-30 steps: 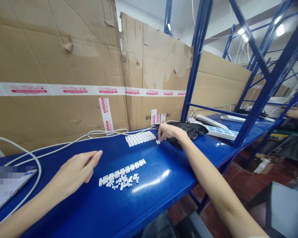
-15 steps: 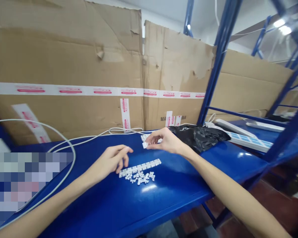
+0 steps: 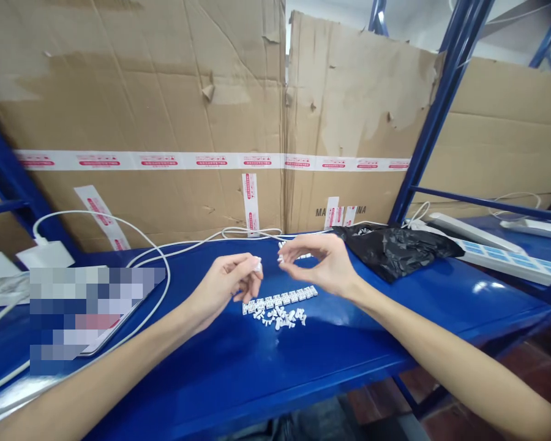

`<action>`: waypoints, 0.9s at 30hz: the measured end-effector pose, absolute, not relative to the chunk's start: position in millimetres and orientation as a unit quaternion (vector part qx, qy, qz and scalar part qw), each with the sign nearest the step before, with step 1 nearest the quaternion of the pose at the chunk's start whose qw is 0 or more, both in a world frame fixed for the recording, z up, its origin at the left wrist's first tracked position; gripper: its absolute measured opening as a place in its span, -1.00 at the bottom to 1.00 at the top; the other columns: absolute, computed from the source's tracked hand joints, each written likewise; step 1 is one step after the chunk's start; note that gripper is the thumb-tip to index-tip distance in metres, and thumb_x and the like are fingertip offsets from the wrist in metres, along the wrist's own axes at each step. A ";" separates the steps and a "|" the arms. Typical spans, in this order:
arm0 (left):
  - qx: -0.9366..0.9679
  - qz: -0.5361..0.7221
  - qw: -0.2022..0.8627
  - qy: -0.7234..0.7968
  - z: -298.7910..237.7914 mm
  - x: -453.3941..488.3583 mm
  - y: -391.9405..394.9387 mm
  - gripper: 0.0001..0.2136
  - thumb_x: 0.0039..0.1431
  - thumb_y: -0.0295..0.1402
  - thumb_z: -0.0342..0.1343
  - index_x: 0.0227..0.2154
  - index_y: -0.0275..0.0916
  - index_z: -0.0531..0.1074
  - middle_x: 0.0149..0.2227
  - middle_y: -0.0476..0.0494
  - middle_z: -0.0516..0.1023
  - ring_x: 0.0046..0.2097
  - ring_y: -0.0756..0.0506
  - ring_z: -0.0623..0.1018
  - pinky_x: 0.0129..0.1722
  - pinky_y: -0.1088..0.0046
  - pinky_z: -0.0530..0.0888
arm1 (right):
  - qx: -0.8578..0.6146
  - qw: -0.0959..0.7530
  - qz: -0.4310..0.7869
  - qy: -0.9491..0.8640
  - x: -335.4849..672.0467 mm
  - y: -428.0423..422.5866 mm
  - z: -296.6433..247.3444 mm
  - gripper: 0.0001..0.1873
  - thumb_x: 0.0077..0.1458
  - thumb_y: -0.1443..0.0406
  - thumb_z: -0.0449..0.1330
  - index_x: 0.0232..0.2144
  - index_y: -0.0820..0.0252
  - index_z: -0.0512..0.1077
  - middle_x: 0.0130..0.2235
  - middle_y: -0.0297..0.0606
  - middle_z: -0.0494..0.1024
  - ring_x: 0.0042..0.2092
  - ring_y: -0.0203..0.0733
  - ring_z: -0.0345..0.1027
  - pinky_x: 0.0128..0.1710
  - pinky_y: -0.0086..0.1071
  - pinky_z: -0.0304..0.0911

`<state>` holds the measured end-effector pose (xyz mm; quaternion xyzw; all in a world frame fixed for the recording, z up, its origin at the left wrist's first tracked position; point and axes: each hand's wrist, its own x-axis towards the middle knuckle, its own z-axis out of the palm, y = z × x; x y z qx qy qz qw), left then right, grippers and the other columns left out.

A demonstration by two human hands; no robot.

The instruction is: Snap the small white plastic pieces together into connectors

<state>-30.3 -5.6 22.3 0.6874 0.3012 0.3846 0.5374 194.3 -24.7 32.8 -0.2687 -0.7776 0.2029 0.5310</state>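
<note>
My left hand [image 3: 227, 282] is closed in a pinch on a small white plastic piece [image 3: 258, 266] at its thumb tip. Facing it, my right hand [image 3: 324, 260] has thumb and fingers curled round a tiny white plastic part [image 3: 281, 258] at the fingertips; its exact shape is too small to make out. Below both hands, a row of white plastic blocks [image 3: 282, 299] lies on the blue table. Loose small white plastic parts [image 3: 280, 317] are heaped in front of that row. More white pieces [image 3: 305, 255] lie behind my right hand, partly hidden by it.
A black plastic bag [image 3: 390, 248] rests at the back right, beside long white strips with blue squares [image 3: 514, 258]. White cable [image 3: 165, 275] loops across the left side, near a white charger [image 3: 46, 254]. Cardboard sheets [image 3: 165, 110] and blue metal posts [image 3: 441, 116] stand behind the blue table [image 3: 239, 380].
My left hand, its fingers loose before, now pinches a white piece. Both hands have come closer together. The white piece at my right fingertips looks smaller now. The view has turned left.
</note>
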 end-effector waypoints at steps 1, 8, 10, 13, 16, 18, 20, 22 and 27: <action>0.678 0.399 0.538 0.303 23.5 -32.5 -3.5 -0.63 0.25 -0.03 0.14 -0.44 -0.27 0.41 -0.59 -0.04 0.48 -0.61 0.04 0.38 -0.63 0.57 0.15 | -0.277 0.523 0.210 -0.778 198.0 -25.2 36.8 -0.81 0.06 0.23 0.38 -0.28 0.23 0.59 -0.30 -0.23 0.65 -0.32 -0.25 0.51 -0.21 -0.33 0.47; 0.718 0.353 0.496 0.338 19.4 -38.0 6.2 -0.61 0.23 -0.02 0.16 -0.47 -0.28 0.44 -0.62 -0.07 0.50 -0.60 0.01 0.42 -0.61 0.54 0.19 | -0.290 0.152 0.310 -0.893 214.4 -20.1 39.9 -0.85 0.07 0.30 0.39 -0.28 0.26 0.61 -0.32 -0.25 0.63 -0.37 -0.33 0.43 -0.32 -0.45 0.37; 0.730 0.318 0.496 0.346 16.2 -36.4 5.3 -0.60 0.23 -0.02 0.16 -0.48 -0.29 0.46 -0.64 -0.09 0.51 -0.62 0.01 0.40 -0.62 0.54 0.15 | -0.279 0.131 0.303 -0.902 213.2 -19.0 34.7 -0.87 0.10 0.34 0.36 -0.25 0.26 0.61 -0.30 -0.24 0.63 -0.38 -0.34 0.42 -0.32 -0.45 0.36; 0.732 0.289 0.510 0.346 13.2 -35.8 4.2 -0.59 0.23 -0.01 0.17 -0.45 -0.31 0.49 -0.65 -0.10 0.52 -0.64 0.03 0.38 -0.61 0.54 0.11 | -0.267 0.134 0.302 -0.905 208.8 -19.3 30.0 -0.78 0.08 0.31 0.40 -0.19 0.22 0.58 -0.32 -0.29 0.62 -0.37 -0.34 0.43 -0.32 -0.46 0.35; 0.730 0.287 0.524 0.332 11.6 -36.9 4.7 -0.58 0.23 0.02 0.17 -0.42 -0.31 0.51 -0.64 -0.10 0.54 -0.65 0.05 0.37 -0.59 0.54 0.14 | -0.297 0.235 0.268 -0.886 200.7 -21.5 28.8 -0.63 0.02 0.21 0.46 -0.13 0.20 0.54 -0.36 -0.33 0.60 -0.37 -0.31 0.44 -0.34 -0.45 0.34; 0.729 0.286 0.528 0.328 11.0 -36.9 4.5 -0.57 0.23 0.03 0.17 -0.42 -0.31 0.51 -0.63 -0.11 0.55 -0.65 0.05 0.38 -0.59 0.54 0.16 | -0.316 0.341 0.233 -0.854 193.8 -23.1 27.2 -0.61 0.05 0.17 0.44 -0.10 0.19 0.53 -0.35 -0.31 0.62 -0.35 -0.30 0.47 -0.31 -0.43 0.36; 0.728 0.285 0.529 0.329 11.1 -35.3 2.8 -0.57 0.23 0.03 0.18 -0.43 -0.31 0.50 -0.62 -0.13 0.56 -0.65 0.05 0.38 -0.59 0.54 0.16 | -0.314 0.416 0.209 -0.827 187.4 -24.6 24.2 -0.69 0.11 0.17 0.40 -0.14 0.20 0.54 -0.33 -0.28 0.64 -0.34 -0.29 0.49 -0.29 -0.42 0.40; 0.725 0.288 0.530 0.333 12.2 -32.6 -0.3 -0.57 0.21 0.03 0.20 -0.46 -0.31 0.50 -0.62 -0.14 0.56 -0.65 0.05 0.37 -0.60 0.53 0.15 | -0.297 0.441 0.181 -0.827 183.0 -26.0 20.2 -0.78 0.16 0.18 0.35 -0.23 0.21 0.56 -0.34 -0.27 0.64 -0.36 -0.29 0.50 -0.30 -0.41 0.43; 0.704 0.328 0.531 0.339 15.8 -26.8 -8.0 -0.59 0.14 -0.01 0.27 -0.51 -0.31 0.49 -0.60 -0.11 0.55 -0.63 0.04 0.38 -0.61 0.53 0.17 | -0.278 0.439 0.027 -0.854 179.7 -29.6 11.0 -0.83 0.24 0.24 0.27 -0.20 0.24 0.56 -0.30 -0.19 0.66 -0.32 -0.24 0.53 -0.28 -0.38 0.43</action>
